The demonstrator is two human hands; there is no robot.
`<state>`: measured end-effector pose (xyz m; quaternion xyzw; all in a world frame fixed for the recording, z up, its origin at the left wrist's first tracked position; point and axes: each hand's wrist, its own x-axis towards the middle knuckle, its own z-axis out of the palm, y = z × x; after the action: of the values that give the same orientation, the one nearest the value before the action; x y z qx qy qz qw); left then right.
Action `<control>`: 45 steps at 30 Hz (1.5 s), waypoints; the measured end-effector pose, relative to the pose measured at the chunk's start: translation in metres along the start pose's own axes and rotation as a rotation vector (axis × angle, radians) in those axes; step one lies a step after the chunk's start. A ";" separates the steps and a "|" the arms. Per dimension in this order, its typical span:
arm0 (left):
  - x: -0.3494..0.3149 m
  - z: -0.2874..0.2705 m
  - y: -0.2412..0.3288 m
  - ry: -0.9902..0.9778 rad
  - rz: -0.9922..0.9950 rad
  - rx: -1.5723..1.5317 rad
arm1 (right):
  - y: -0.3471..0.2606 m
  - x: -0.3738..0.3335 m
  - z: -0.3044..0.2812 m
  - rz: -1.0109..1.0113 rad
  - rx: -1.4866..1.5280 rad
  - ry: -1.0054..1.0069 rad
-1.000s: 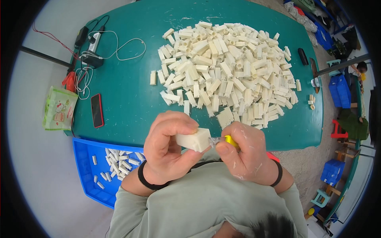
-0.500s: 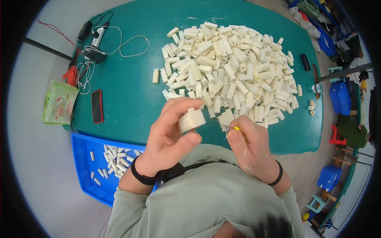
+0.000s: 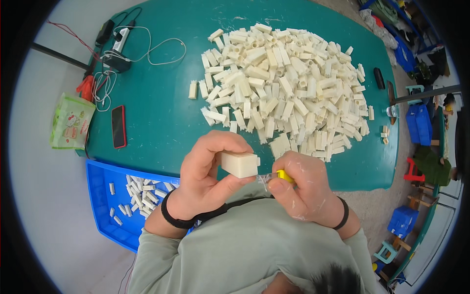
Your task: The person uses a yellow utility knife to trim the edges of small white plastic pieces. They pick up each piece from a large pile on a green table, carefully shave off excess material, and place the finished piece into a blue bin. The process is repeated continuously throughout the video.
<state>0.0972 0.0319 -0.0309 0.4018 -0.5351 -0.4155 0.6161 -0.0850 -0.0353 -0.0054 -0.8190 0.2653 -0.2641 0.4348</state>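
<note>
curled right hand [image 3: 302,185] nearer cream block [image 3: 240,165]

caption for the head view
Left hand holds a cream rectangular block, right hand a yellow-handled blade, before piled cream pieces.

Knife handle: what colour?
Yellow, going by the part of the handle that shows; best seen in the head view.

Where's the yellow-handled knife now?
Head view, just right of centre: the yellow-handled knife is in the right hand, beside the cream block in the left hand.
</note>
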 end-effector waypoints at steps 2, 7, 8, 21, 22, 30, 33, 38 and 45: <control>0.001 0.001 -0.002 -0.010 0.012 -0.017 | 0.001 0.000 0.000 -0.001 -0.012 0.004; 0.005 0.003 -0.004 -0.056 0.025 -0.047 | 0.007 0.001 0.000 -0.057 -0.056 0.035; 0.005 0.002 -0.004 -0.074 0.019 -0.054 | 0.008 0.001 0.000 -0.078 -0.075 0.040; -0.003 -0.005 0.005 -0.170 -0.098 -0.141 | 0.007 0.000 -0.005 0.098 -0.143 0.122; 0.001 -0.007 0.008 -0.169 -0.101 -0.102 | 0.005 -0.001 -0.005 0.118 -0.078 0.097; -0.007 0.001 0.001 0.043 -0.030 0.042 | -0.003 -0.005 0.003 0.229 0.105 0.023; -0.006 0.003 -0.001 0.097 0.061 0.207 | -0.004 -0.005 0.005 0.248 0.095 0.013; -0.002 0.004 0.001 0.097 0.150 0.470 | -0.003 -0.004 0.007 0.226 0.067 0.021; -0.001 0.001 -0.004 0.066 0.300 0.634 | 0.006 0.002 0.007 0.197 -0.062 0.042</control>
<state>0.0960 0.0311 -0.0350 0.5033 -0.6706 -0.1203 0.5316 -0.0800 -0.0349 -0.0135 -0.7963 0.3617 -0.2288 0.4274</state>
